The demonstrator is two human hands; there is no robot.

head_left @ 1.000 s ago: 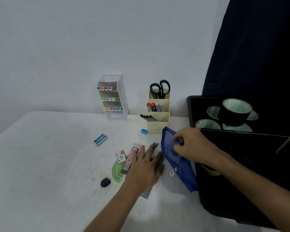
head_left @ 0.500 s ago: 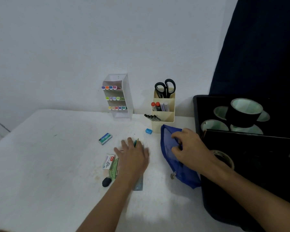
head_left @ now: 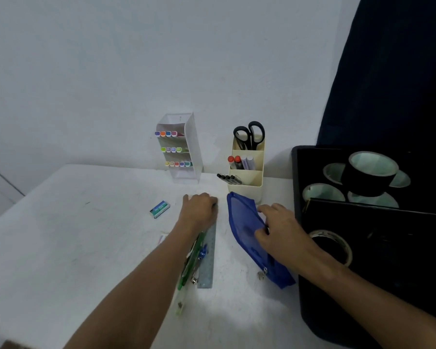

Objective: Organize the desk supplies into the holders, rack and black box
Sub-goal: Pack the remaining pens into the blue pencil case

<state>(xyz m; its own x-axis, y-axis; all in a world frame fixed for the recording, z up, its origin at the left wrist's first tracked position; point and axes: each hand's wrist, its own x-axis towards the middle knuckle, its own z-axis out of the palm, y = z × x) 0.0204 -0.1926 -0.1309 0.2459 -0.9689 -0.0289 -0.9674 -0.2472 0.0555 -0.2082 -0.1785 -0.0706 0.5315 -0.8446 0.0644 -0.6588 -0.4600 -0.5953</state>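
My left hand point(head_left: 199, 210) is arched on the white table point(head_left: 73, 235) just left of the blue mesh pouch point(head_left: 242, 222), fingers curled down over the spot where the blue sharpener lay; the sharpener is hidden beneath them. Under that forearm lie a clear ruler point(head_left: 209, 260), a green pen point(head_left: 192, 263) and a blue pen point(head_left: 202, 253). My right hand point(head_left: 280, 230) pinches the pouch's open edge. A white marker rack point(head_left: 186, 149) and a cream holder point(head_left: 247, 182) with scissors point(head_left: 249, 134) stand at the back. The black box point(head_left: 296, 177) holds tape rolls point(head_left: 370, 172).
A small green-and-white box point(head_left: 159, 209) lies left of my left hand. A black flat case point(head_left: 388, 235) leans across the black box, with another tape roll point(head_left: 334, 244) in front of it. A dark curtain point(head_left: 400, 71) hangs at the right, a white wall behind.
My left hand left the pile of supplies and slid forward to the spot beside the holder, covering the blue sharpener. My right hand kept hold of the pouch.
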